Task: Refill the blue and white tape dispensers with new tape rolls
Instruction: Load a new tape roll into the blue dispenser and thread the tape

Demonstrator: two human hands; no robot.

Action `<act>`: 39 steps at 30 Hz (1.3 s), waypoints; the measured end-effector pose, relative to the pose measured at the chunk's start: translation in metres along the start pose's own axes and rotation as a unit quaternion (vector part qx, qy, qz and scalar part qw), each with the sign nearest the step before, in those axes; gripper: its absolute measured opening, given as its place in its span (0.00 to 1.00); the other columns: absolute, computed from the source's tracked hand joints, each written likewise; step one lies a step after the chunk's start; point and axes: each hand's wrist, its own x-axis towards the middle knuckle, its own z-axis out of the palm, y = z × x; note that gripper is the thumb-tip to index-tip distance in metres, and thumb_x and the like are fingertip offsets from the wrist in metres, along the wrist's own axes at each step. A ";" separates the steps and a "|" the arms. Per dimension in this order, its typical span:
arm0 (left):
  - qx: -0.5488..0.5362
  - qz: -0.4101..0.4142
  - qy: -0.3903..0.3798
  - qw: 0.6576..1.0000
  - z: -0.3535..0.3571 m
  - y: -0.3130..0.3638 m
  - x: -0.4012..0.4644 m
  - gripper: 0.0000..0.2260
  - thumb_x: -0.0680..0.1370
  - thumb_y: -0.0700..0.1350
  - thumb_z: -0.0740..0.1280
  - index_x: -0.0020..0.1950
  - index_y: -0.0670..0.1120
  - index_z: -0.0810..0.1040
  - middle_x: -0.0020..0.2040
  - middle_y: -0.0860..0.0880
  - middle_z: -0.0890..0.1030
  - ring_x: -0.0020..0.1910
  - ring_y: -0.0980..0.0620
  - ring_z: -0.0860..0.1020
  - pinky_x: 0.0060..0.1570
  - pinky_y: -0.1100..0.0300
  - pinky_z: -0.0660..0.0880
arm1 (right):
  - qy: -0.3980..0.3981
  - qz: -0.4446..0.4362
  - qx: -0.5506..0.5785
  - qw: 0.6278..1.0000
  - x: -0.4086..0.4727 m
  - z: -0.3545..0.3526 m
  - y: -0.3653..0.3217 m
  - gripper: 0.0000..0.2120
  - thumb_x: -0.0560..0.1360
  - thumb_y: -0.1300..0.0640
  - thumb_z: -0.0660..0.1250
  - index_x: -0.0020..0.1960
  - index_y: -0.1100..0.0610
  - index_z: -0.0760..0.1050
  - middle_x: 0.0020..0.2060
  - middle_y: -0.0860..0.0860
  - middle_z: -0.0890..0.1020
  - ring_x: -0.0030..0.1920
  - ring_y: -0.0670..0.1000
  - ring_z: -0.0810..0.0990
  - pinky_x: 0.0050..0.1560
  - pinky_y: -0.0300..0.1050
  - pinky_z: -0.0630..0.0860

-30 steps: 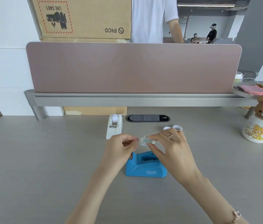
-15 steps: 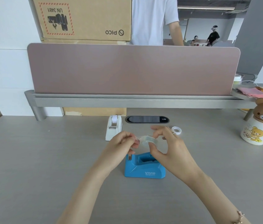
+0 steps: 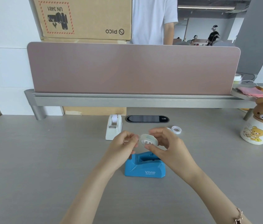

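Grey desk (image 3: 30,167) fills the lower view, backed by a pink divider panel (image 3: 132,68) that hides all but the torso of a person in a white shirt (image 3: 151,20) behind it. Both hands hover above the blue tape dispenser (image 3: 144,166), whose cradle is partly covered by the right wrist. The right hand (image 3: 168,147) grips a clear tape roll (image 3: 148,139) between thumb and fingers, the roll tilted with its white core facing the camera. The left hand (image 3: 121,146), just left of the roll, is pinched shut on something thin; whether that is the tape's loose end is hard to make out. Beyond the left hand stands the white tape dispenser (image 3: 113,128), with a roll already in it. Past the right fingertips lies a spare tape roll (image 3: 176,130), with another partly hidden behind the hand. A bear-lidded jar (image 3: 255,130) sits far right, cropped by the frame.
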 end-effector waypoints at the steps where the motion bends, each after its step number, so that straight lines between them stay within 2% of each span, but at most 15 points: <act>1: -0.004 0.003 0.004 1.000 0.000 0.000 0.000 0.08 0.79 0.50 0.61 0.50 0.47 0.77 0.45 0.52 0.82 0.40 0.58 0.79 0.49 0.59 0.77 | -0.003 0.008 0.001 1.000 0.000 0.000 0.000 0.12 0.71 0.55 0.74 0.53 0.51 0.77 0.46 0.43 0.83 0.47 0.40 0.81 0.49 0.30 0.76; 4: -0.023 0.009 0.013 1.000 0.000 -0.002 0.001 0.07 0.80 0.48 0.62 0.46 0.48 0.77 0.44 0.52 0.84 0.42 0.55 0.81 0.53 0.55 0.78 | -0.002 0.022 -0.010 1.000 0.000 0.000 0.000 0.10 0.70 0.53 0.74 0.51 0.49 0.80 0.44 0.42 0.84 0.46 0.40 0.81 0.47 0.31 0.76; 9: -0.056 0.000 0.010 0.998 0.000 -0.003 0.002 0.07 0.80 0.46 0.62 0.48 0.44 0.77 0.45 0.51 0.85 0.45 0.55 0.83 0.51 0.59 0.80 | 0.004 0.037 -0.025 0.999 0.000 -0.004 -0.001 0.09 0.69 0.52 0.75 0.48 0.44 0.81 0.42 0.39 0.84 0.44 0.40 0.79 0.47 0.33 0.76; 12: -0.052 -0.001 0.009 0.999 0.000 -0.003 0.002 0.07 0.80 0.46 0.62 0.47 0.44 0.77 0.42 0.52 0.84 0.42 0.56 0.83 0.51 0.60 0.80 | -0.010 0.038 -0.020 0.999 0.000 -0.004 -0.001 0.09 0.67 0.53 0.76 0.46 0.45 0.82 0.42 0.36 0.84 0.43 0.41 0.80 0.46 0.32 0.77; 17: -0.087 -0.028 0.001 0.996 0.002 -0.002 0.001 0.08 0.80 0.44 0.62 0.50 0.39 0.76 0.44 0.48 0.85 0.43 0.55 0.85 0.46 0.63 0.81 | -0.019 0.043 -0.007 0.999 0.001 -0.007 0.000 0.09 0.65 0.55 0.78 0.42 0.45 0.83 0.41 0.36 0.84 0.42 0.40 0.81 0.45 0.29 0.76; 21: -0.073 -0.018 0.061 0.995 0.009 -0.003 0.002 0.06 0.79 0.43 0.64 0.46 0.42 0.76 0.41 0.47 0.85 0.40 0.52 0.85 0.50 0.52 0.82 | -0.005 0.044 -0.003 0.999 0.000 -0.003 0.001 0.08 0.64 0.55 0.78 0.43 0.49 0.83 0.41 0.39 0.85 0.41 0.41 0.81 0.44 0.31 0.77; 25: -0.065 0.025 0.119 0.990 0.017 -0.008 0.001 0.06 0.75 0.45 0.68 0.39 0.46 0.76 0.39 0.44 0.84 0.40 0.45 0.85 0.48 0.43 0.81 | 0.003 0.045 0.013 0.999 0.000 -0.001 0.001 0.08 0.65 0.57 0.78 0.43 0.51 0.83 0.39 0.42 0.85 0.39 0.43 0.81 0.42 0.34 0.79; 28: -0.023 0.048 0.147 0.988 0.020 -0.009 -0.001 0.06 0.74 0.46 0.69 0.38 0.48 0.76 0.38 0.46 0.85 0.39 0.47 0.85 0.44 0.47 0.81 | 0.004 0.038 0.007 0.999 -0.001 0.000 -0.001 0.08 0.65 0.58 0.78 0.44 0.52 0.84 0.39 0.42 0.85 0.38 0.42 0.80 0.41 0.34 0.78; 31: 0.017 0.063 0.155 0.986 0.019 -0.007 -0.002 0.07 0.75 0.45 0.69 0.38 0.47 0.76 0.36 0.47 0.84 0.37 0.49 0.84 0.34 0.58 0.76 | -0.001 0.035 0.016 0.999 -0.001 0.000 -0.002 0.08 0.64 0.58 0.79 0.42 0.52 0.84 0.38 0.43 0.86 0.36 0.40 0.80 0.40 0.32 0.77; 34: 0.040 0.071 0.168 0.982 0.017 -0.004 -0.001 0.07 0.75 0.45 0.70 0.38 0.45 0.77 0.35 0.49 0.84 0.34 0.53 0.82 0.31 0.66 0.74 | -0.006 0.038 0.025 0.999 -0.002 -0.002 -0.004 0.08 0.64 0.60 0.79 0.41 0.51 0.84 0.38 0.44 0.85 0.35 0.39 0.79 0.39 0.29 0.75; 39: 0.046 0.069 0.150 0.985 0.014 -0.005 -0.001 0.06 0.74 0.45 0.70 0.40 0.45 0.78 0.37 0.49 0.85 0.37 0.52 0.84 0.38 0.58 0.80 | -0.016 0.035 0.024 0.999 -0.002 -0.004 -0.007 0.09 0.63 0.59 0.79 0.40 0.50 0.83 0.40 0.47 0.86 0.37 0.42 0.80 0.39 0.30 0.76</act>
